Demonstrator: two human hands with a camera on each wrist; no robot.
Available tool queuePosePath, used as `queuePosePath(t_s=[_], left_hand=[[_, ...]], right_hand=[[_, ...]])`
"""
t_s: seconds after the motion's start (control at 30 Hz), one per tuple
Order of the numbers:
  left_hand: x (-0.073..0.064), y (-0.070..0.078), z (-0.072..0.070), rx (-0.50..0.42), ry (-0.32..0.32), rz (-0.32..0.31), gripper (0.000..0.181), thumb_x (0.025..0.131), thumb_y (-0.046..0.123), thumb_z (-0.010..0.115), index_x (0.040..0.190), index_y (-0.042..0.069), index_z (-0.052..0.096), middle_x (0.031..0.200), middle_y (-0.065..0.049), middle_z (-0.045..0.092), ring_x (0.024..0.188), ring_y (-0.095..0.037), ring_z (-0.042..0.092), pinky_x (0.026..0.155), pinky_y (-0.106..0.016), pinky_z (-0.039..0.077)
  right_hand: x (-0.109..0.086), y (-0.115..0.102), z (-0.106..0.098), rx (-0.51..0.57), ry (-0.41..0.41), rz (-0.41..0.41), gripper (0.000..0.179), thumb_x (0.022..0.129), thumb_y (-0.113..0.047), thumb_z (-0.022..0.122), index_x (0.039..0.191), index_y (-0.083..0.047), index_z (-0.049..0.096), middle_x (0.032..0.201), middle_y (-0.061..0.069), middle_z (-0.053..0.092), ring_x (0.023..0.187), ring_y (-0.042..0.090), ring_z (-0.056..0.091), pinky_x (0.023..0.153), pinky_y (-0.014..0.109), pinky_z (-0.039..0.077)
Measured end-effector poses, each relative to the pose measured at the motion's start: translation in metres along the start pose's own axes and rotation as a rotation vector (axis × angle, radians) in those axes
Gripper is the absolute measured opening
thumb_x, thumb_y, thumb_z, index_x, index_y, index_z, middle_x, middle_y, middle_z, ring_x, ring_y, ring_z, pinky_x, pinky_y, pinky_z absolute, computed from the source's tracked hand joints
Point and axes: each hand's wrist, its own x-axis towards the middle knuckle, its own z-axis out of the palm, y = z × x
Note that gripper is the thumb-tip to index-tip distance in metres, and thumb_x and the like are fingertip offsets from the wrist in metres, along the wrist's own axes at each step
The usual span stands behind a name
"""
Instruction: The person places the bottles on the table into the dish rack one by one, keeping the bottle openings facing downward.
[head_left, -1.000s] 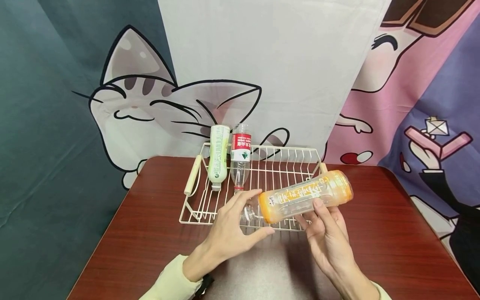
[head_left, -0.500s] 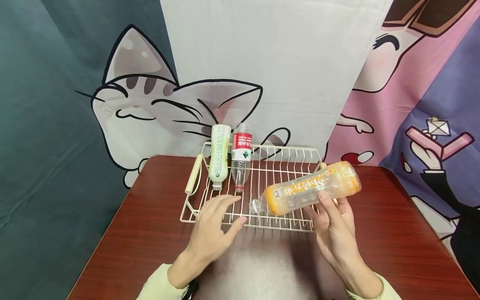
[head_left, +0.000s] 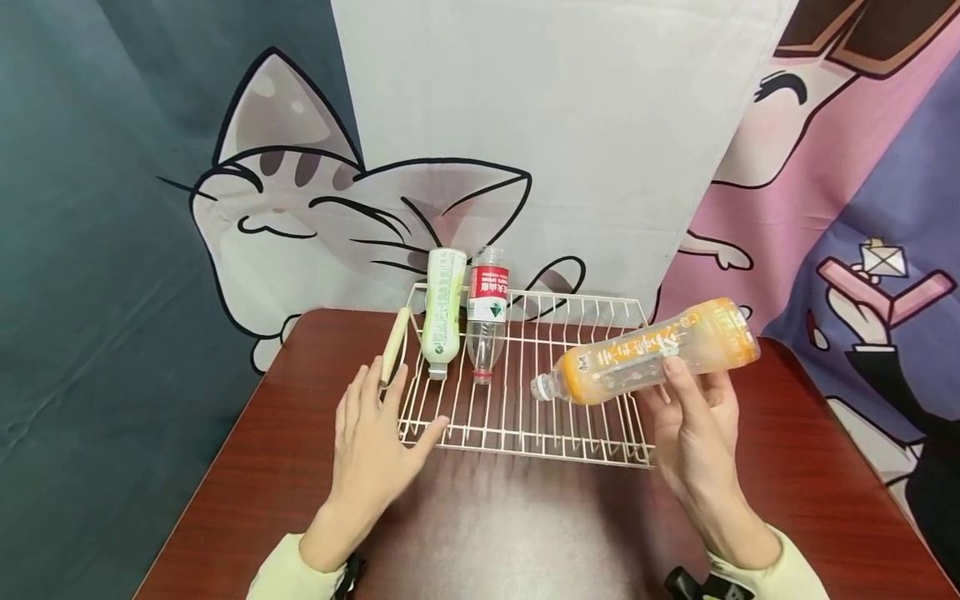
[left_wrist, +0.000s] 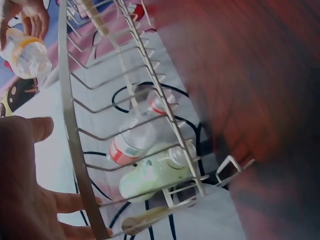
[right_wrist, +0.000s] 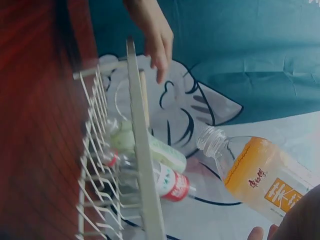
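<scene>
My right hand (head_left: 697, 442) grips a clear bottle with an orange label (head_left: 652, 354), tilted above the right part of a white wire rack (head_left: 525, 433). Its neck points left, and no cap shows on it in the right wrist view. My left hand (head_left: 375, 450) has its fingers spread at the rack's front left corner, near the cream handle (head_left: 394, 346); whether it touches the wire I cannot tell. Within the rack a pale green bottle (head_left: 442, 312) and a clear bottle with a red and white label (head_left: 487, 304) lean side by side, necks toward me.
The rack stands on a dark red wooden table (head_left: 247, 467), close to its back edge. A cloth backdrop (head_left: 585, 125) with cartoon figures hangs behind. To the right of both leaning bottles run bare wire rows of the rack.
My left hand has moved away from the orange-labelled bottle's neck, leftward to the rack's corner. My right hand has carried that bottle up and to the right.
</scene>
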Motion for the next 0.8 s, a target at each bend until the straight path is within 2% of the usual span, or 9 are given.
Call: queuePosePath(t_s=[0.1, 0.2, 0.37, 0.5, 0.8], left_hand=[[-0.002, -0.002, -0.003, 0.006, -0.102, -0.066, 0.099, 0.093, 0.062, 0.078, 0.168, 0.005, 0.046, 0.178, -0.025, 0.029, 0.165, -0.047, 0.026, 0.128, -0.069, 0.025], [-0.004, -0.003, -0.003, 0.006, -0.153, -0.100, 0.104, 0.093, 0.065, 0.077, 0.171, 0.006, 0.040, 0.181, -0.023, 0.024, 0.166, -0.045, 0.024, 0.129, -0.069, 0.026], [-0.006, -0.003, -0.002, 0.000, -0.171, -0.118, 0.107, 0.094, 0.068, 0.076, 0.173, 0.008, 0.038, 0.182, -0.021, 0.021, 0.165, -0.046, 0.027, 0.126, -0.069, 0.034], [-0.008, -0.003, -0.002, -0.002, -0.180, -0.122, 0.107, 0.094, 0.069, 0.075, 0.173, 0.008, 0.038, 0.183, -0.019, 0.019, 0.166, -0.046, 0.027, 0.123, -0.069, 0.038], [-0.010, -0.001, -0.001, 0.030, -0.237, -0.125, 0.105, 0.097, 0.071, 0.070, 0.174, 0.008, 0.037, 0.186, -0.018, 0.009, 0.167, -0.048, 0.023, 0.129, -0.069, 0.027]], right_hand=[[0.009, -0.003, 0.004, 0.023, 0.024, -0.035, 0.037, 0.105, 0.011, 0.064, 0.140, -0.001, 0.063, 0.122, 0.012, 0.072, 0.109, 0.021, 0.074, 0.091, 0.036, 0.064], [0.018, -0.007, 0.007, 0.046, 0.019, -0.071, 0.039, 0.103, 0.013, 0.065, 0.140, 0.000, 0.062, 0.121, 0.014, 0.072, 0.104, 0.022, 0.075, 0.089, 0.036, 0.064], [0.032, -0.010, 0.013, 0.007, -0.014, -0.164, 0.041, 0.102, 0.015, 0.066, 0.141, 0.003, 0.062, 0.123, 0.017, 0.070, 0.108, 0.024, 0.072, 0.093, 0.035, 0.063], [0.044, -0.006, 0.020, -0.050, -0.021, -0.210, 0.042, 0.099, 0.016, 0.068, 0.139, 0.002, 0.064, 0.122, 0.017, 0.071, 0.111, 0.024, 0.070, 0.092, 0.033, 0.061], [0.065, 0.002, 0.031, -0.162, -0.022, -0.252, 0.039, 0.097, 0.016, 0.071, 0.133, 0.000, 0.068, 0.119, 0.016, 0.073, 0.109, 0.022, 0.069, 0.091, 0.030, 0.060]])
